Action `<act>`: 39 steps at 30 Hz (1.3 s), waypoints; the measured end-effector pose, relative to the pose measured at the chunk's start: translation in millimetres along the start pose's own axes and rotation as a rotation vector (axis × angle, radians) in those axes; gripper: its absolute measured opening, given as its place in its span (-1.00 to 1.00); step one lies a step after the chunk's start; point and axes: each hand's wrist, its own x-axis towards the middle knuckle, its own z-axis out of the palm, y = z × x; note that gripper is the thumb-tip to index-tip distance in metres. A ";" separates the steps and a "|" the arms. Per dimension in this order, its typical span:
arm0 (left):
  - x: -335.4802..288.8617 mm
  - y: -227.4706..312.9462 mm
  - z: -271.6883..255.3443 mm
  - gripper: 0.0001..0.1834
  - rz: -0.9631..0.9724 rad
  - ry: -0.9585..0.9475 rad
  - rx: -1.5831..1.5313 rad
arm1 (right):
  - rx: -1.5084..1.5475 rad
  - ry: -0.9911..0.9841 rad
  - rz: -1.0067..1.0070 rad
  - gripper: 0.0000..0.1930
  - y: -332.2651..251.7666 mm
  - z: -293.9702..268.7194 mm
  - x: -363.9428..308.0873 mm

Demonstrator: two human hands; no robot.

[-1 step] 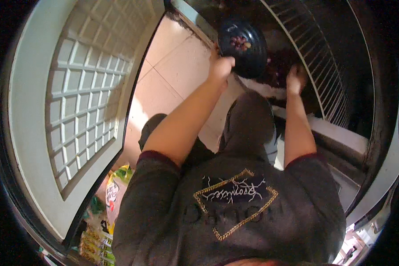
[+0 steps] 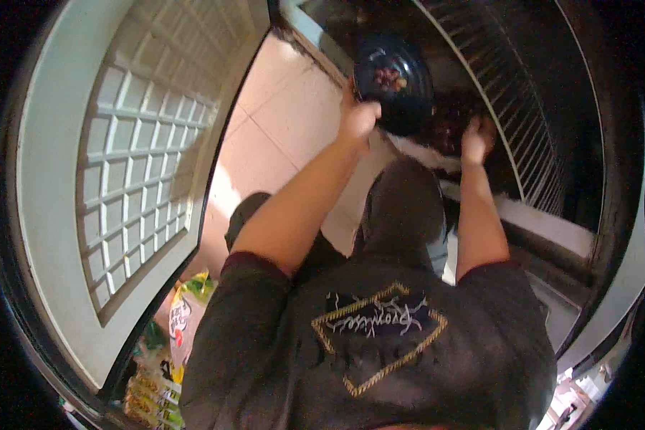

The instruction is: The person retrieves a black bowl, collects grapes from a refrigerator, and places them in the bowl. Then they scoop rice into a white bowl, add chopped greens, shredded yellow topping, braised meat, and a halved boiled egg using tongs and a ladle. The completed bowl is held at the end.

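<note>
Dark bowl (image 2: 408, 118) taken as landmark. It was held by the left hand (image 2: 358, 125) at its near-left rim: the thumb was laid along the edge, the grip was closed firmly enough to carry it, and its inside was turned toward the camera. A few small reddish pieces and a paler one (image 2: 387, 77) were seen inside it (kind not certain, light poor).

The right hand (image 2: 478, 140) was placed to the right of the bowl, apart from it, at the far side of a dark red heap (image 2: 448, 129). The fingers were lost in shadow; whether they were spread or closed, or had hold of anything, could not be told. A wire rack (image 2: 496, 115) was seen further right of the bowl, and a pale gridded panel (image 2: 57, 186) well to its left, past the tiled floor (image 2: 265, 107).

The step was judged to be hand-picking at the heap, with the bowl kept close by. For the next move, a steady left hold was judged to be called for, and a careful gathering pinch by the right hand, clear of the wires.
</note>
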 end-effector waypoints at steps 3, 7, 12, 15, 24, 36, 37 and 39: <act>8.2 -3.0 -6.6 -0.10 0.033 0.003 -0.068 | -0.136 -0.109 0.069 -0.43 3.1 2.8 -2.8; 41.8 1.9 -17.0 -0.34 0.042 0.075 -0.087 | -0.045 -0.114 0.069 -0.41 5.0 6.0 -1.7; 79.5 -15.5 -12.1 -0.36 -0.017 0.094 -0.077 | -0.056 -0.255 0.037 -0.51 8.8 8.8 -7.8; 97.5 -34.6 -16.5 -0.35 -0.118 0.040 -0.020 | 0.024 -0.113 0.014 -0.52 15.6 13.4 -11.1; 86.3 -67.3 2.2 -0.40 0.699 0.296 0.734 | 0.258 -0.344 0.215 -0.48 17.8 29.6 -2.7; 28.6 -90.2 83.0 -0.76 0.519 -0.174 0.914 | 0.232 -0.675 0.120 -0.63 -3.1 6.8 -14.3; 30.1 -93.8 80.5 -0.76 0.509 -0.192 0.921 | 0.167 -0.708 0.084 -0.65 -4.6 7.9 -16.9; 36.4 -98.1 75.7 -0.76 0.491 -0.249 0.946 | 0.186 -0.669 -0.032 -0.68 -6.3 8.2 -22.2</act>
